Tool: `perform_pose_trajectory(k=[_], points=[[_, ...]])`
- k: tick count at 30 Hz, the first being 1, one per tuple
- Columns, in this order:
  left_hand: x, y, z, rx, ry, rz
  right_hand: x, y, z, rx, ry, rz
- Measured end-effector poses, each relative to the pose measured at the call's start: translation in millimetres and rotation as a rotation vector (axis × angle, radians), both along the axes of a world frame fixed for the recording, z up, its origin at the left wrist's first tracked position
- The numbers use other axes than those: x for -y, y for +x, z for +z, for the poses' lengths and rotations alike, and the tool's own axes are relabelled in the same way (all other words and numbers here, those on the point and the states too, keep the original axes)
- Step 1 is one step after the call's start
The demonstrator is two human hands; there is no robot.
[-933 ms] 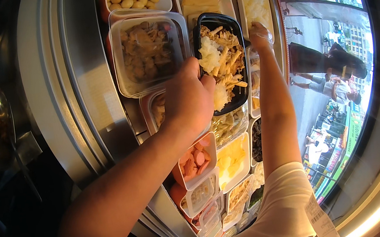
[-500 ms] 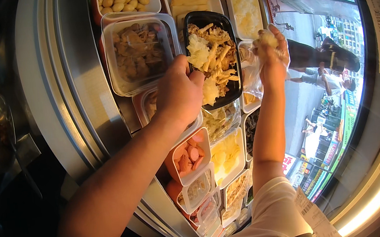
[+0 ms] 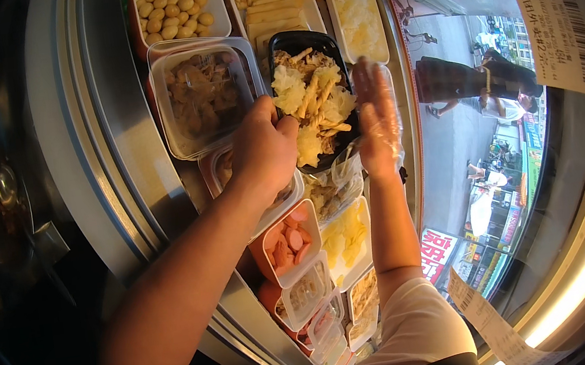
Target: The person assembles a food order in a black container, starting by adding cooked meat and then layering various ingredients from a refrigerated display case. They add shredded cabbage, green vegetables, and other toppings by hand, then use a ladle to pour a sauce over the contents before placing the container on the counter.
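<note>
My left hand pinches the left rim of a black plastic tray between thumb and fingers. In the tray lie chicken feet and other brown pieces, topped with several frilly whitish clumps that look like white fungus. My right hand, in a thin clear plastic glove, is beside the tray's right edge. Its fingers stretch out straight and nothing shows in it, though the palm side is partly hidden. The tray is held over the rows of food boxes.
Around the tray stand a box of small peeled eggs, one of pale sticks and one of whitish pieces. Nearer are sausage slices and pale yellow slices. A window borders the right; a paper slip hangs there.
My right hand has let go of the whitish clump and moved left, its fingers straightening. More whitish pieces lie on the tray's right side. The view has shifted slightly.
</note>
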State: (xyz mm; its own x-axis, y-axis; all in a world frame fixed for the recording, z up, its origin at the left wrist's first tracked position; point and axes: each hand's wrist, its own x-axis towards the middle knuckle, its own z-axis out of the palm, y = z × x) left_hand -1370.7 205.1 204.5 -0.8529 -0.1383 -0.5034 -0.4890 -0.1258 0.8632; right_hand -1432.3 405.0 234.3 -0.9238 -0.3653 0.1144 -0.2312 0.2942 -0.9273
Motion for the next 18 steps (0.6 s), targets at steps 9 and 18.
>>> perform_pose_trajectory(k=[9,18], points=[[18.5,15.5,27.1,-0.025,-0.053,0.039,-90.6,-56.0,-74.4,0.098,0.208,-0.851],[53.1,88.4,73.6,-0.021,0.035,-0.041,-115.9,-186.6,-114.1,-0.164,1.116,-0.347]])
